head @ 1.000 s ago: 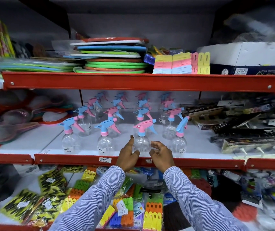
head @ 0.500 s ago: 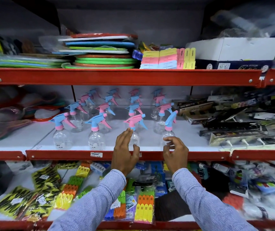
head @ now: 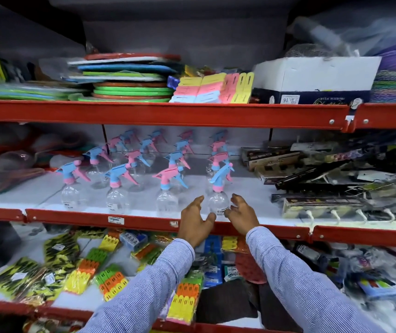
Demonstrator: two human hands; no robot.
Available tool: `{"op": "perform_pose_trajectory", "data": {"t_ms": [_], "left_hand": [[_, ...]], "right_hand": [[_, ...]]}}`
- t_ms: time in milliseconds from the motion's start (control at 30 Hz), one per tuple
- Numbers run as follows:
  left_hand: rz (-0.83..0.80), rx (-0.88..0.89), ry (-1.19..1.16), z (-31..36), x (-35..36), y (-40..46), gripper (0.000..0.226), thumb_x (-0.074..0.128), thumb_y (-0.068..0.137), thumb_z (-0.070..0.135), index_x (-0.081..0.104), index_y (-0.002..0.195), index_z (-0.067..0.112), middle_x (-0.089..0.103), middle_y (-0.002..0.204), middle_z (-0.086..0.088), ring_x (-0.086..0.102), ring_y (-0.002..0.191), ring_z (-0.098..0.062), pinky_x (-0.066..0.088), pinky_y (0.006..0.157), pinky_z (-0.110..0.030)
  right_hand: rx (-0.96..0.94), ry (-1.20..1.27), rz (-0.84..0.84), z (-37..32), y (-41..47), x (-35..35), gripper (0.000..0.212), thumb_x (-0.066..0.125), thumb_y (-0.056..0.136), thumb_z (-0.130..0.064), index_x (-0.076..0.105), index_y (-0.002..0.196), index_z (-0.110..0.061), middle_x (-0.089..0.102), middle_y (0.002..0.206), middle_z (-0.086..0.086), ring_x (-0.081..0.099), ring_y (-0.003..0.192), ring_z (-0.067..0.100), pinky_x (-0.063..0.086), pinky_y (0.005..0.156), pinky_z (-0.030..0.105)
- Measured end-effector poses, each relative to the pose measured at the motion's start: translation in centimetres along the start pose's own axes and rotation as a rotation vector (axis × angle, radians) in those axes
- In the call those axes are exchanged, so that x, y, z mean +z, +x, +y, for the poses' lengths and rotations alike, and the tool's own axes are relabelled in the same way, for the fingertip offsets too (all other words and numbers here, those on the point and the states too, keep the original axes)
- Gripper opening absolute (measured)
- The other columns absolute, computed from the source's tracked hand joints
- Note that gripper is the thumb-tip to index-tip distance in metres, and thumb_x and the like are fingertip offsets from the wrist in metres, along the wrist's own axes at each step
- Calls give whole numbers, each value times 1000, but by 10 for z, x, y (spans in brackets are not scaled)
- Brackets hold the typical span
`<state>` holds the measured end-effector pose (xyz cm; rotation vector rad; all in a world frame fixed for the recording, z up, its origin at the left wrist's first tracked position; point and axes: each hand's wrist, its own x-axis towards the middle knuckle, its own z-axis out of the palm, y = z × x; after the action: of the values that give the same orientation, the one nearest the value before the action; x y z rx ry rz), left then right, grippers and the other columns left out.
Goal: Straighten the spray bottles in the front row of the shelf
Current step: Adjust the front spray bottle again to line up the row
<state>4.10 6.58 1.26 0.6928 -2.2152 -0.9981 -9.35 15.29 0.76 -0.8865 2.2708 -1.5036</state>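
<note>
Two striped sleeves (head: 288,280) are seen reaching up from the bottom of the view, past packets of clothes pegs (head: 110,282) on the lower shelf. The left hand (head: 195,222) and the right hand (head: 242,216) are held on either side of the rightmost spray bottle (head: 218,203), at the red front edge of the middle shelf (head: 144,221); the fingers of both are spread wide and curved towards the clear bottle, and contact cannot be told through the blur. Three more bottles (head: 117,200) are lined up to its left in the front row, further rows are stood behind them, and stacked plates (head: 132,90) are kept on the shelf above.
</note>
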Motion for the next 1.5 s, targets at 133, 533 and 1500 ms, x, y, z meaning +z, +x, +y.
{"op": "perform_pose_trajectory", "data": {"t_ms": [133,533,1500], "left_hand": [[2,-38,-1,-1,7,8,63,63,86,25,42,143,9,56,141,-12,59,122,-26,49,101,-34],[-105,-56,-99,-10,10,24,51,57,85,14,51,135,20,65,129,-3,61,117,-22,38,91,-20],[-216,-49,-64,-18,2,28,67,54,90,16,29,152,18,50,149,-5,50,134,-22,42,111,-40]], "right_hand": [[-15,-56,-85,-5,7,1,57,56,76,-12,47,131,-22,66,116,3,62,98,23,47,87,30],[-8,-43,57,1,2,2,42,58,79,-10,60,121,-15,66,120,3,57,89,8,38,83,16],[-23,-17,118,-8,-15,7,38,61,81,-11,62,119,-15,69,116,2,60,86,6,42,83,15]]}}
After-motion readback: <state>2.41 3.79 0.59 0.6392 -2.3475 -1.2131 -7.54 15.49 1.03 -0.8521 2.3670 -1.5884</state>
